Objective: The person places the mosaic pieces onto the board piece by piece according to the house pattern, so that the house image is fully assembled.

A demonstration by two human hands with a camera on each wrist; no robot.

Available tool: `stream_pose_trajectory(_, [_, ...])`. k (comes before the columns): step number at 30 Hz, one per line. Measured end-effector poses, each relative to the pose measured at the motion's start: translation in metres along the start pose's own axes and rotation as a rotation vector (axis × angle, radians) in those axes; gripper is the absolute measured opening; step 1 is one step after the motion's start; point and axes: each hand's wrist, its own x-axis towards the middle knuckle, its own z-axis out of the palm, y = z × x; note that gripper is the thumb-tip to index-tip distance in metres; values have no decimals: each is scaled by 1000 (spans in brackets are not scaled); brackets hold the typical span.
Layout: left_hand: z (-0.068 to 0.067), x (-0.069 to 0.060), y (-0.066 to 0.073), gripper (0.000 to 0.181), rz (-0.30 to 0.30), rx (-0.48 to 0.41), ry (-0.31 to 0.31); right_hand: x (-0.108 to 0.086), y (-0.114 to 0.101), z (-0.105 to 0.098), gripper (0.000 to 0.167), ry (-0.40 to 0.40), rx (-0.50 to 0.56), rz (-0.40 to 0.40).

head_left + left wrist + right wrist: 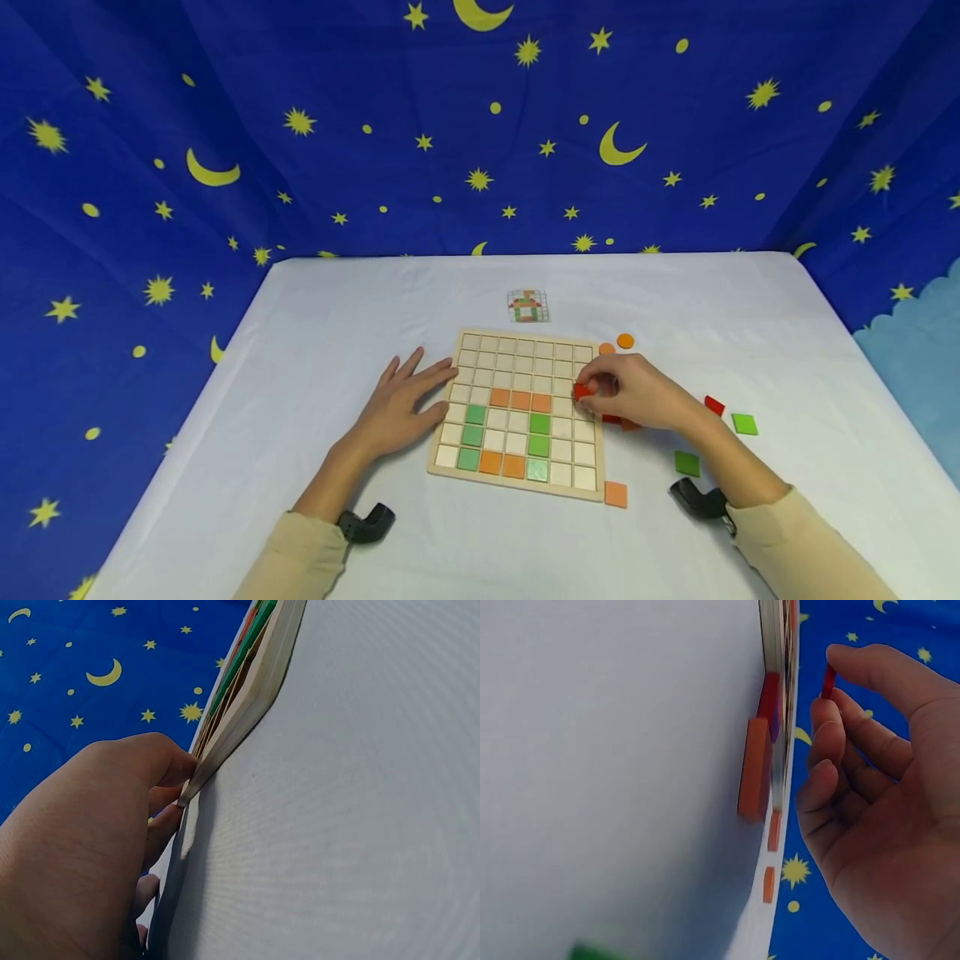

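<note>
A wooden grid board [516, 486] lies on the table, with orange tiles [521, 401] and green tiles [539, 423] in some of its squares. My left hand [399, 411] has its fingers spread and touches the board's left edge; the left wrist view shows its thumb against the wooden rim [251, 705]. Over the right edge of the board, my right hand [637, 390] pinches a small red tile [828, 681] between thumb and fingertip. In the right wrist view the tile is held apart from the board. The right hand partly hides pieces beneath it.
A small pattern card [528, 306] lies beyond the board. Right of the board are an orange disc [626, 341], a red piece [714, 406], a light green square [745, 424], a darker green one [687, 463] and a peach square [616, 495]. A star-printed cloth [480, 125] surrounds the table.
</note>
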Motion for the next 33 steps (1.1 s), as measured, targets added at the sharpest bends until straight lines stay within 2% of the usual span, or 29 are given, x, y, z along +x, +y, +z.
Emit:
stream_pose_trajectory(10, [0, 0, 1, 50, -6, 0, -3, 7, -3, 14, 21, -31, 42, -57])
stream_pose_trajectory(16, [0, 0, 1, 50, -3, 3, 2, 10, -2, 22, 16, -15, 33, -67])
stream_pose_trajectory(33, [-1, 1, 1, 50, 0, 6, -1, 8, -5, 19, 14, -41, 55, -46])
